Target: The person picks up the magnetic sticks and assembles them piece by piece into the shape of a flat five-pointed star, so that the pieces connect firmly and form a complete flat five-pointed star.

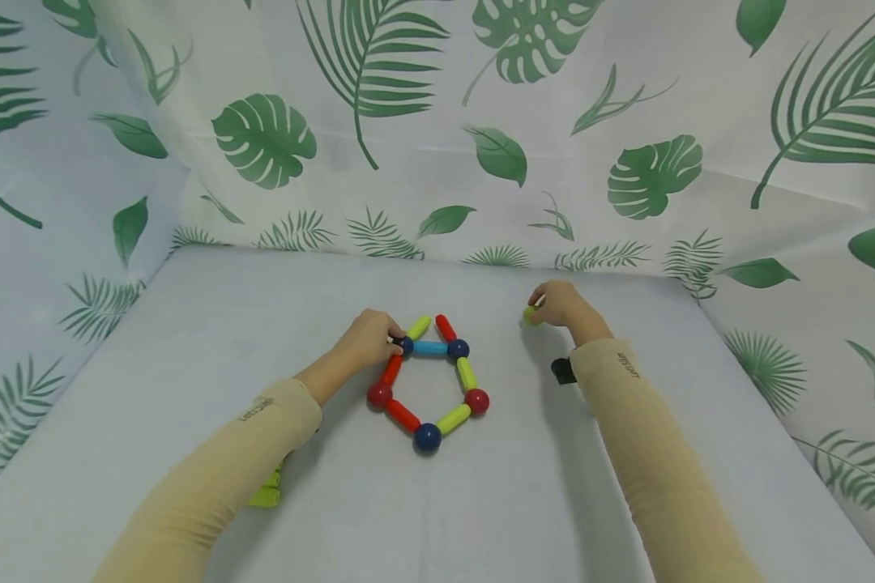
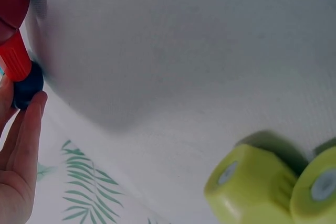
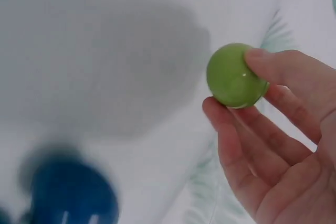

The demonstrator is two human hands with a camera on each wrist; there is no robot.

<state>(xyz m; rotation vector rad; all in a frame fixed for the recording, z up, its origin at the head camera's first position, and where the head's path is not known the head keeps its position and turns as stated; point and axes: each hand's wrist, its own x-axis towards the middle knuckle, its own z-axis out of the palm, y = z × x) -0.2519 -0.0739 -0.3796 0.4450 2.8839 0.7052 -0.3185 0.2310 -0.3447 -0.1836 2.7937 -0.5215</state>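
Observation:
On the table lies a five-sided ring of colored sticks and balls. My left hand (image 1: 368, 338) pinches its far-left dark blue ball (image 1: 407, 346), where a red stick (image 2: 16, 60) joins in the left wrist view. A light blue stick (image 1: 431, 348) links that ball to another dark blue ball (image 1: 458, 349). From these two, a yellow-green stick (image 1: 419, 327) and a red stick (image 1: 446, 328) point away toward the back. To the right of the ring, my right hand (image 1: 560, 308) holds a green ball (image 3: 236, 76) between thumb and fingertips.
Yellow-green pieces (image 1: 266, 494) lie on the table, partly hidden by the left forearm. A blurred blue rounded object (image 3: 73, 192) shows low in the right wrist view. Behind the table (image 1: 510, 502) hangs a leaf-patterned cloth (image 1: 423, 194). A small black object (image 1: 563, 371) sits by the right wrist.

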